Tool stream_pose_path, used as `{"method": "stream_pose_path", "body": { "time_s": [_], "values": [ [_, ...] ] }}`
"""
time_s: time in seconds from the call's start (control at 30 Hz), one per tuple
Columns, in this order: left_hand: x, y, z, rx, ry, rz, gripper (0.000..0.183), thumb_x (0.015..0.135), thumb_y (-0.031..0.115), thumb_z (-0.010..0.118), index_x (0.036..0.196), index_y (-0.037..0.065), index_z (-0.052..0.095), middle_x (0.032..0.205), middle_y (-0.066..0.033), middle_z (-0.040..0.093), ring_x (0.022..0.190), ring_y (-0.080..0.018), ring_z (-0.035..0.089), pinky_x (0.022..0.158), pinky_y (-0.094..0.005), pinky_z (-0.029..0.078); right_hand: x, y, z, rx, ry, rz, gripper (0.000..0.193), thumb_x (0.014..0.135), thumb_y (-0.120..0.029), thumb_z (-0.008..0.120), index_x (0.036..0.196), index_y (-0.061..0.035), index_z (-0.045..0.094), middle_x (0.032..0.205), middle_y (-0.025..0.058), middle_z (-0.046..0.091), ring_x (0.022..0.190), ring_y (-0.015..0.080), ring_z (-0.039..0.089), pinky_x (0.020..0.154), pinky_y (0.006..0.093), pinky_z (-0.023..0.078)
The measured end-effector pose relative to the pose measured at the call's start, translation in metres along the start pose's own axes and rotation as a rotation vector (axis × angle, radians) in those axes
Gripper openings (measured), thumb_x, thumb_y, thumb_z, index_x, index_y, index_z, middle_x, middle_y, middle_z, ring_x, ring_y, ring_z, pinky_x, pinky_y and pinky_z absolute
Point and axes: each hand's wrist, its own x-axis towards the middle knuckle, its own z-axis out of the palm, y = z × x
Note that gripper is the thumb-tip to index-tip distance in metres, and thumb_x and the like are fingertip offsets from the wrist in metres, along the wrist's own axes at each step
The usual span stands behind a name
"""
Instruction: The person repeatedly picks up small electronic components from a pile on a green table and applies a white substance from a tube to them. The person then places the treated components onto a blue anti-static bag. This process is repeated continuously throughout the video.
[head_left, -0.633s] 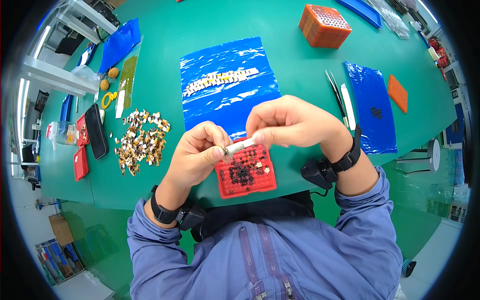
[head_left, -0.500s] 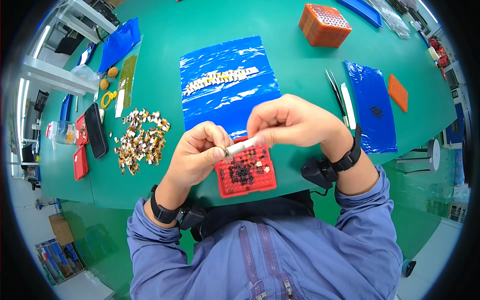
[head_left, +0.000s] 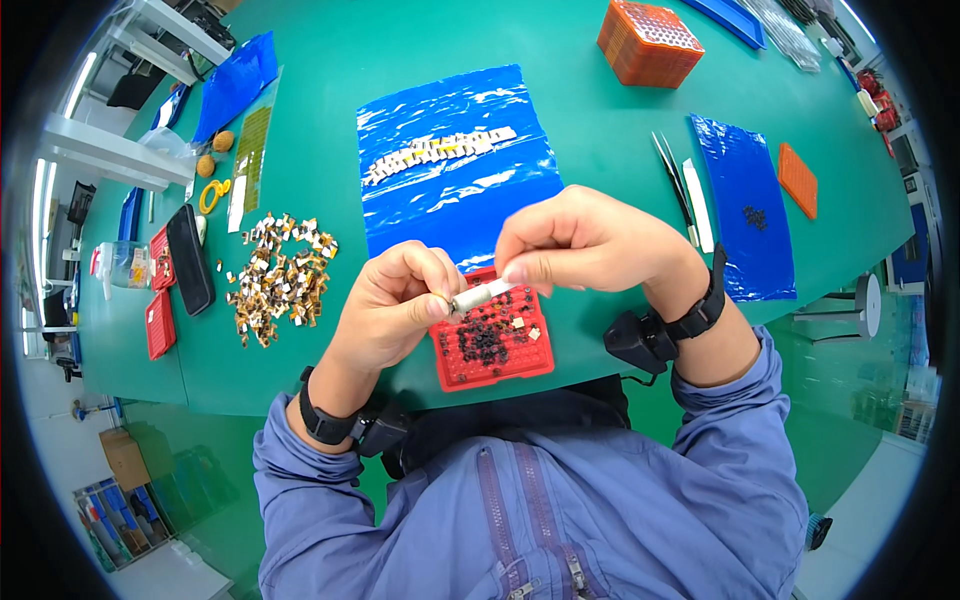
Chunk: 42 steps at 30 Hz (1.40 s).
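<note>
My left hand (head_left: 392, 300) is closed in a pinch on the left end of a small grey-white cylinder (head_left: 474, 297). At its right end a white tip (head_left: 502, 286) meets the thumb and fingertips of my right hand (head_left: 592, 243), which are also closed in a pinch. Finger and thumb hide part of both ends. Just below the hands lies a red perforated tray (head_left: 495, 377), with many small black parts (head_left: 485, 345) and a few cream square pieces (head_left: 533, 334) on it.
A blue sheet (head_left: 455, 215) beyond my hands bears a row of small white pieces (head_left: 435, 150). Left lies a heap of white-and-brown parts (head_left: 280, 275) near a black case (head_left: 190, 262). Right are tweezers (head_left: 673, 182), a blue sheet (head_left: 735, 180) and stacked orange trays (head_left: 645, 60).
Both hands keep almost the same pose around the cylinder. My right fingertips have shifted slightly at its white tip, and the whole view has moved a little.
</note>
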Motion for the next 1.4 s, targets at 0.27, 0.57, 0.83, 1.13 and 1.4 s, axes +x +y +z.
{"method": "stream_pose_path", "body": {
  "time_s": [0.27,0.57,0.83,1.13,1.4],
  "values": [
    [0.002,-0.001,0.000,0.022,-0.017,0.001,0.011,0.083,0.006,0.062,0.082,0.005,0.051,0.078,-0.0051,0.052,0.075,-0.0138,0.053,0.068,-0.0255,0.043,-0.001,0.014,0.001,0.002,0.024,-0.166,0.017,0.085,-0.020,0.061,0.088,-0.0037,0.058,0.064,-0.0015,0.055,0.048,0.0044,0.046,0.042,0.0204,0.036],
    [0.001,-0.001,-0.001,0.040,-0.016,0.006,0.010,0.082,0.005,0.062,0.083,0.004,0.052,0.079,-0.0052,0.053,0.076,-0.0140,0.053,0.068,-0.0259,0.043,0.000,0.016,0.003,0.008,0.076,-0.212,0.015,0.086,-0.017,0.060,0.086,-0.0011,0.059,0.061,-0.0021,0.055,0.046,0.0035,0.045,0.041,0.0190,0.035],
    [-0.001,0.000,-0.001,0.073,-0.009,-0.009,0.011,0.081,0.005,0.064,0.082,0.004,0.053,0.080,-0.0053,0.053,0.077,-0.0140,0.053,0.069,-0.0261,0.043,-0.003,0.002,0.000,0.026,0.012,0.011,0.019,0.087,-0.021,0.059,0.087,-0.0022,0.060,0.060,-0.0004,0.056,0.042,0.0041,0.043,0.038,0.0199,0.032],
    [-0.002,0.001,0.001,0.118,0.001,-0.030,0.011,0.081,0.004,0.063,0.082,0.003,0.052,0.080,-0.0051,0.053,0.076,-0.0127,0.053,0.068,-0.0254,0.043,-0.001,-0.002,-0.002,-0.003,-0.034,0.077,0.015,0.086,-0.017,0.061,0.081,-0.0030,0.060,0.060,-0.0006,0.056,0.047,0.0032,0.045,0.043,0.0192,0.034],
    [-0.002,0.002,0.001,0.176,0.003,-0.041,0.010,0.084,0.004,0.060,0.084,0.003,0.050,0.080,-0.0052,0.053,0.074,-0.0101,0.051,0.065,-0.0228,0.042,-0.003,0.004,-0.001,-0.088,-0.039,-0.028,0.016,0.087,-0.017,0.059,0.084,-0.0015,0.061,0.059,0.0011,0.057,0.049,0.0060,0.046,0.045,0.0221,0.036]
  ]
}}
